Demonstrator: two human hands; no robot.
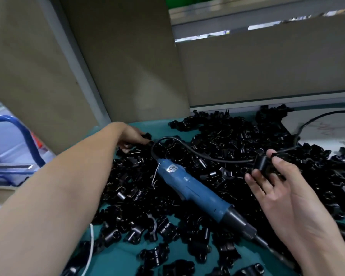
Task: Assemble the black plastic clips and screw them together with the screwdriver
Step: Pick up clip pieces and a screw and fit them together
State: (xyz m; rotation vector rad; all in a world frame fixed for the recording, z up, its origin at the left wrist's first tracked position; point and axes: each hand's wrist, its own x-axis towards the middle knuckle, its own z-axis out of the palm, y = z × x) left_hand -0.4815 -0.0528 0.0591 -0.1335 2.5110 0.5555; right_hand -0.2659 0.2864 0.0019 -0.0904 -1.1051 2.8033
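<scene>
Left hand (131, 136) is stretched far over the pile (217, 148), fingers curled on a clip (146, 136); a second clip (265, 166) is pinched in the palm-up right hand (277, 190).

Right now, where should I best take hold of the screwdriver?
Grip the screwdriver by its blue barrel, mid-length, from above. It lies on the clips, that part bare on top; the cord leaves its far end, the bit points toward you.

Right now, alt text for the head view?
The right hand holds a black clip while the left hand reaches into the pile of clips. A blue screwdriver lies on the pile between them.
</scene>
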